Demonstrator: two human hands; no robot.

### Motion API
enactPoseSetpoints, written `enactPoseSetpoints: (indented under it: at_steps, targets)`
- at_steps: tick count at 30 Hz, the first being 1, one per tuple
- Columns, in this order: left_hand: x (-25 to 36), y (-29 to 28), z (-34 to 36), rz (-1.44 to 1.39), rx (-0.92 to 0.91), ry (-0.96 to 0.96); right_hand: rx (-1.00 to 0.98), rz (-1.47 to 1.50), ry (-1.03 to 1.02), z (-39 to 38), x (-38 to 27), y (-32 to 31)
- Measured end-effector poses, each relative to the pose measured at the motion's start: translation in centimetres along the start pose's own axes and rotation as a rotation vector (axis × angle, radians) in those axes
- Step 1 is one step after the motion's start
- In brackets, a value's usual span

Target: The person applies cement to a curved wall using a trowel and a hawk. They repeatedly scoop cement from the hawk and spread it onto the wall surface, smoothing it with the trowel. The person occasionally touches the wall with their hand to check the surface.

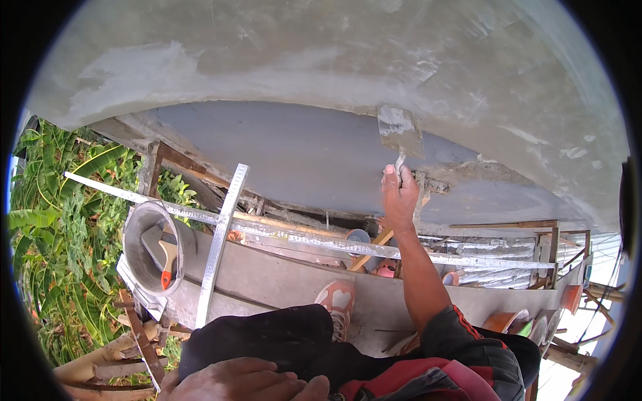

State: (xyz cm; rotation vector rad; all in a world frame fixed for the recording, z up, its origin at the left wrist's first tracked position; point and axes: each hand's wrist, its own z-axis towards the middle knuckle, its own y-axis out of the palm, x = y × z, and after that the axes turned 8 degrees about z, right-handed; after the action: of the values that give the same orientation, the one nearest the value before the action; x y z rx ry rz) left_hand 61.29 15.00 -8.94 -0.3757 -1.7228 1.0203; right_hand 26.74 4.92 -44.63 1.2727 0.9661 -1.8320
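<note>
My right hand (pixel 400 200) is closed around the handle of a trowel (pixel 400 130), arm stretched up and forward. The trowel's square, mortar-smeared blade lies at the lower edge of a grey plastered overhead surface (pixel 281 63); whether it presses on it I cannot tell. Close to my body, my left hand (pixel 244 382) lies over my dark-clothed leg with nothing visible in it, its fingers loosely laid out. To the left stands a grey bucket (pixel 134 250) holding a paintbrush (pixel 168 262) with an orange-tipped handle, beside a flat grey tool (pixel 152 242).
A long metal straightedge (pixel 314 238) runs across the scene, and a shorter metal bar (pixel 223 244) crosses it. My shoe (pixel 336 304) rests on a grey concrete ledge (pixel 267 274). Leafy plants (pixel 60 220) grow at left below. Several containers (pixel 508 321) stand at right.
</note>
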Motion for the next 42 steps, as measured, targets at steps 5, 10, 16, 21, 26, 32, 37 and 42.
enactPoseSetpoints:
  at_steps: [5, 10, 16, 21, 26, 32, 37, 42]
  targets:
    - [0.1, 0.3, 0.1, 0.0, 0.014, -0.008, -0.07, -0.151, -0.048, 0.4, -0.7, 1.9]
    - [0.3, 0.1, -0.1, 0.035, -0.012, -0.016, 0.003, 0.065, -0.002, 0.1, -0.8, 1.6]
    - [0.3, 0.2, -0.2, 0.017, 0.003, -0.013, -0.071, -0.107, -0.068, 0.5, -1.1, 3.1]
    - [0.0, 0.1, -0.2, 0.023, -0.003, -0.007, -0.062, -0.1, -0.052, 0.0, -0.8, 3.1]
    - [-0.3, 0.1, -0.7, -0.004, 0.004, 0.005, 0.043, 0.066, 0.089, -0.7, -0.4, 0.3]
    - [-0.4, 0.0, 0.1, -0.002, 0.003, 0.018, -0.093, -0.166, -0.114, 0.5, -1.5, 3.0]
    - [0.0, -0.1, -0.2, 0.014, -0.02, -0.028, -0.01, 0.006, 0.035, -0.3, -1.5, 1.1]
    - [-0.1, 0.2, -0.1, 0.03, -0.006, 0.004, -0.118, -0.209, -0.099, 0.9, -2.7, 2.5]
